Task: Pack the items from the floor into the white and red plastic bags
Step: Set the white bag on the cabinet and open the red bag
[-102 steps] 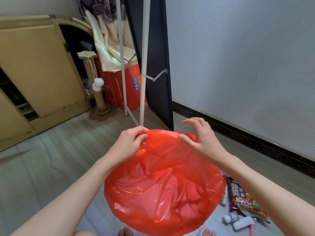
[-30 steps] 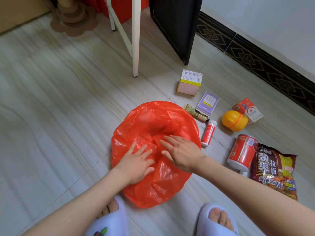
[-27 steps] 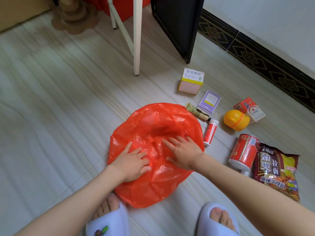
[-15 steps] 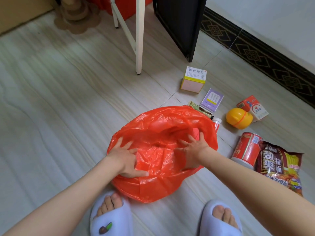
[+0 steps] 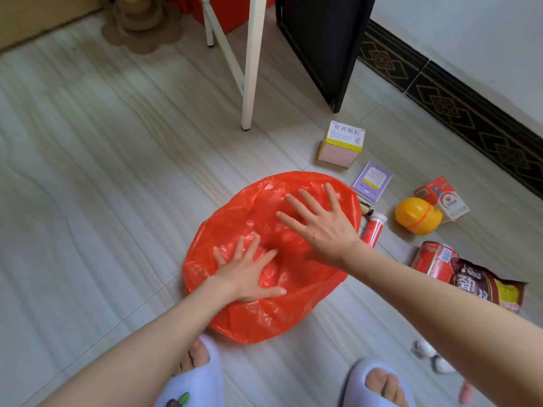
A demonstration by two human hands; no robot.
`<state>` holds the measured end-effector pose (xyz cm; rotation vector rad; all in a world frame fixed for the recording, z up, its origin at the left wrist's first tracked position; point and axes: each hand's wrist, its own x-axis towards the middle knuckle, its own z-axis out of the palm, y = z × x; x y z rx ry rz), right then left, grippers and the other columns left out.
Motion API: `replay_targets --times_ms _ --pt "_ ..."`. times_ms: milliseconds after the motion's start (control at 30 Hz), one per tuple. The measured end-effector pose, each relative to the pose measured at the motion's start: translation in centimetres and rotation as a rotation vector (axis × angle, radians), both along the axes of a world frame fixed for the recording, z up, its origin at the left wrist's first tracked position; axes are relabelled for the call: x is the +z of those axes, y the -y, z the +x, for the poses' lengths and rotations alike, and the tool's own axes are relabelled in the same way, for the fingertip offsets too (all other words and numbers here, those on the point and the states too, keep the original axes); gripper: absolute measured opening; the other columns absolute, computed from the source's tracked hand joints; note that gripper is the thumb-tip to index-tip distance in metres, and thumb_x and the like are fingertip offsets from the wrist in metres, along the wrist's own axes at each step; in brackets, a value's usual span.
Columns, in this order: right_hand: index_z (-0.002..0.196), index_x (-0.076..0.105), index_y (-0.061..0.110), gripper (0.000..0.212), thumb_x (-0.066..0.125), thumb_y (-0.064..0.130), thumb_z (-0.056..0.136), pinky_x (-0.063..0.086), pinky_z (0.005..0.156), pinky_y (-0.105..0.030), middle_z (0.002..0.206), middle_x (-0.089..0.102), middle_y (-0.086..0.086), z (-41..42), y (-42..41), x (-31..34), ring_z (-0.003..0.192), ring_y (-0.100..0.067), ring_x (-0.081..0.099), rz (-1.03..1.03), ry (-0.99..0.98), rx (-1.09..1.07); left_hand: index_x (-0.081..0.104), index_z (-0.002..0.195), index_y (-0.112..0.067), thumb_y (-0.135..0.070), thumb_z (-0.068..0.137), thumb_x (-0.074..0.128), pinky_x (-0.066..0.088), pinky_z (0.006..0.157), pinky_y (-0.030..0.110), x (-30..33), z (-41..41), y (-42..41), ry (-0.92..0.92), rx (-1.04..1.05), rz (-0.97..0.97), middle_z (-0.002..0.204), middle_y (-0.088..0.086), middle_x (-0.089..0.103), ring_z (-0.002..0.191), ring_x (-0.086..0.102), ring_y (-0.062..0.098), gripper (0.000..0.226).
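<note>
A red plastic bag (image 5: 246, 318) lies spread on the floor in front of my feet, its mouth facing up. My left hand (image 5: 249, 271) rests flat inside it with fingers apart. My right hand (image 5: 320, 227) hovers over the bag's far right side, fingers spread, holding nothing. To the right of the bag lie a yellow and white box (image 5: 342, 143), a purple box (image 5: 371, 181), a red tube (image 5: 373, 229), a yellow ball-shaped container (image 5: 417, 215), a red and white carton (image 5: 443, 198), a red can (image 5: 435, 259) and a noodle packet (image 5: 487, 286). No white bag is in view.
A white stand leg (image 5: 251, 63) and a black panel (image 5: 323, 45) rise beyond the bag. A dark patterned skirting (image 5: 458, 104) runs along the right wall. My slippered feet (image 5: 194, 383) are at the bottom. Small white and pink items (image 5: 435, 359) lie under my right arm.
The bag went from held up in the air to lying on the floor. Both hands pressed and spread it; my right hand has just lifted from the bag's right rim and opened wide.
</note>
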<state>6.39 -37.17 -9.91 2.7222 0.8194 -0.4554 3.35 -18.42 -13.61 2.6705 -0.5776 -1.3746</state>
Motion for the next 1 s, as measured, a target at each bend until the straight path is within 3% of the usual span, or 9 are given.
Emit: replay_targets --times_ms 100,300,400,467,533,600,700,833,1000 --pt "0.144 -0.014 0.037 0.104 0.063 0.056 0.075 -0.005 0.106 -0.067 0.156 -0.017 -0.007 0.0 0.0 -0.7 0.143 -0.033 -0.012 -0.134 -0.183 -0.146 -0.011 0.141 -0.046 -0.068 0.075 0.050 -0.011 0.096 0.073 -1.0 0.7 -1.5 0.049 -0.173 0.182 0.148 0.003 -0.033 0.135 -0.029 0.034 0.093" --pt "0.144 -0.015 0.036 0.096 0.055 0.054 0.081 0.004 0.105 -0.069 0.156 -0.014 -0.010 -1.4 -0.8 -1.6 0.142 -0.041 -0.007 -0.254 -0.298 -0.296 -0.010 0.143 -0.040 -0.068 0.071 0.056 -0.010 0.100 0.069 -1.2 1.8 -2.5 0.125 -0.295 0.271 0.149 0.006 -0.031 0.138 -0.023 0.033 0.101" --pt "0.146 0.017 0.025 0.082 0.058 0.050 0.080 0.013 0.105 -0.062 0.151 0.020 -0.019 -1.6 -1.9 -1.2 0.136 -0.039 0.022 -0.172 -0.169 -0.165 0.014 0.145 -0.030 -0.057 0.083 0.050 -0.005 0.106 0.066 -0.5 1.5 -1.4 0.272 -0.255 0.128 0.154 0.007 -0.016 0.141 -0.014 0.028 0.076" --pt "0.111 0.064 0.018 0.043 0.070 0.036 0.073 0.025 0.097 -0.052 0.105 0.063 -0.014 -1.8 -2.3 -1.9 0.099 -0.030 0.058 -0.041 0.051 -0.012 0.023 0.143 -0.026 -0.045 0.092 0.041 0.007 0.112 0.058 -0.6 1.1 -0.7 0.345 -0.153 -0.048 0.156 0.005 -0.005 0.143 -0.006 0.024 0.057" --pt "0.073 0.068 0.017 0.005 0.066 0.022 0.073 0.032 0.086 -0.043 0.070 0.062 -0.003 -2.0 -2.3 -2.4 0.068 -0.024 0.061 0.127 0.091 0.033 0.017 0.144 -0.028 -0.042 0.095 0.037 0.013 0.111 0.059 -1.0 0.8 -0.4 0.282 -0.052 -0.129 0.156 0.000 -0.008 0.143 -0.004 0.023 0.056" --pt "0.095 0.065 0.018 0.017 0.054 0.018 0.083 0.036 0.089 -0.042 0.096 0.062 -0.007 -2.4 -2.3 -3.1 0.088 -0.026 0.063 0.162 -0.157 -0.057 0.007 0.145 -0.036 -0.051 0.091 0.039 0.012 0.107 0.066 -1.7 0.8 -0.6 0.173 -0.053 -0.078 0.154 -0.006 -0.018 0.142 -0.010 0.027 0.064" --pt "0.140 0.032 0.029 0.052 0.047 0.022 0.090 0.037 0.097 -0.047 0.148 0.025 -0.005 -3.3 -1.7 -3.7 0.126 -0.031 0.041 -0.004 -0.514 -0.211 -0.003 0.140 -0.050 -0.065 0.077 0.052 0.005 0.098 0.075 -2.7 1.4 -1.5 0.119 -0.151 0.064 0.150 -0.008 -0.028 0.139 -0.018 0.034 0.085" --pt "0.145 0.020 0.034 0.075 0.061 0.033 0.082 0.041 0.100 -0.039 0.158 -0.002 -0.004 -3.3 -1.2 -2.7 0.131 -0.031 0.040 -0.095 -0.678 -0.179 -0.007 0.136 -0.056 -0.065 0.066 0.064 0.001 0.096 0.077 -2.4 2.1 -1.7 0.132 -0.192 0.159 0.152 0.002 -0.024 0.138 -0.017 0.038 0.101" --pt "0.146 0.019 0.027 0.067 0.053 0.028 0.088 0.037 0.101 -0.042 0.158 -0.003 -0.006 -3.9 -1.5 -1.9 0.138 -0.030 0.025 -0.024 -0.565 -0.098 0.001 0.140 -0.050 -0.063 0.073 0.058 -0.001 0.099 0.074 -1.9 2.3 -1.4 0.121 -0.223 0.112 0.152 0.006 -0.025 0.138 -0.019 0.036 0.089"
